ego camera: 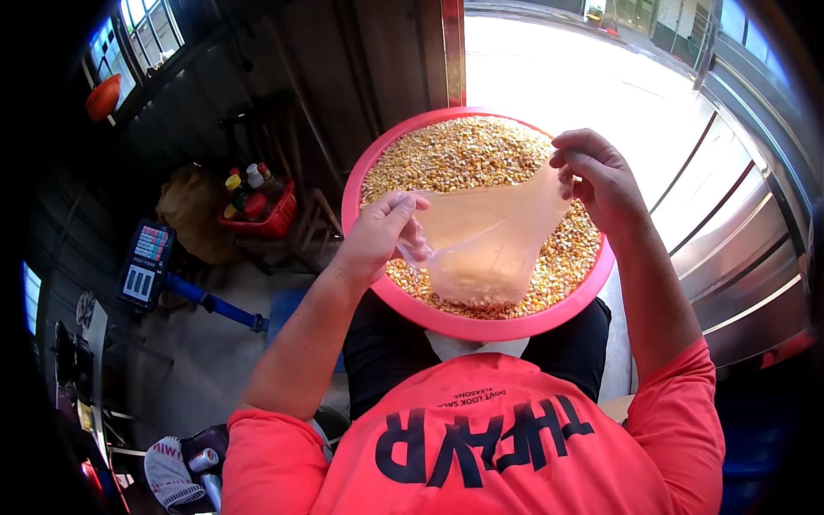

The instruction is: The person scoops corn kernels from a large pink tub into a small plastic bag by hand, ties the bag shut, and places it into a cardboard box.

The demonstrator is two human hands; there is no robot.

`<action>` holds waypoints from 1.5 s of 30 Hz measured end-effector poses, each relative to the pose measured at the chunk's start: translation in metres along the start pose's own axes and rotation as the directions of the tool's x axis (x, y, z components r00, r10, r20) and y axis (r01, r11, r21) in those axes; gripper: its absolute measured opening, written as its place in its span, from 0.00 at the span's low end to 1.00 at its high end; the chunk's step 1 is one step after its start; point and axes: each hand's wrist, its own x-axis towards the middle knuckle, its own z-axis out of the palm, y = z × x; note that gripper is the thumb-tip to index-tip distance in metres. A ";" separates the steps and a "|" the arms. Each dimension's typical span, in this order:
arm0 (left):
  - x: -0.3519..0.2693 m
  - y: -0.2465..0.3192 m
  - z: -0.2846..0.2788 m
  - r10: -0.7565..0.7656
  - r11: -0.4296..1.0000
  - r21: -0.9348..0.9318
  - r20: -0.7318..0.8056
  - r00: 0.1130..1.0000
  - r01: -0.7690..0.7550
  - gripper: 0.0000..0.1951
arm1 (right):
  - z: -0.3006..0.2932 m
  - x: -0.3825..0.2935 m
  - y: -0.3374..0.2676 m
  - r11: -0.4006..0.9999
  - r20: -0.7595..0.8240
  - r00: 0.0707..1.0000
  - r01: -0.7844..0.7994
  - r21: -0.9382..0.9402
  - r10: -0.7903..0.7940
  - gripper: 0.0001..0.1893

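Note:
A clear plastic bag (489, 225) is stretched between my two hands over a wide pink basin (489, 327). Dried corn kernels (463, 151) fill the basin almost to its rim. My left hand (396, 235) pinches the bag's left upper corner between thumb and fingers. On the other side, my right hand (595, 174) grips the right upper corner, held a little higher. Down at the bag's bottom, reddish bits show through the film or lie just under it; I cannot tell which. The basin sits in front of my lap, above my knees.
To the left, a red plastic basket (264, 215) of capped bottles stands on a wooden chair (315, 222), beside a brown sack (193, 209). A platform scale's display (145, 264) rises on a blue post (212, 301). Corrugated metal (747, 225) lines the right, by a bright doorway.

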 end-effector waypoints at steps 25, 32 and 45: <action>0.017 0.086 -0.021 0.359 0.354 0.900 0.120 0.925 -0.255 0.10 | 0.012 0.008 -0.041 0.993 -0.077 0.996 0.035 -0.109 -0.044 0.10; 0.000 0.092 -0.013 0.056 0.810 0.576 0.105 0.993 -0.107 0.11 | 0.012 -0.006 -0.042 0.999 -0.069 0.997 0.018 -0.041 -0.021 0.10; -0.044 0.105 0.035 0.184 0.953 -0.278 0.208 0.961 -0.122 0.09 | 0.072 -0.018 -0.058 0.981 0.240 0.952 0.191 0.025 -0.191 0.23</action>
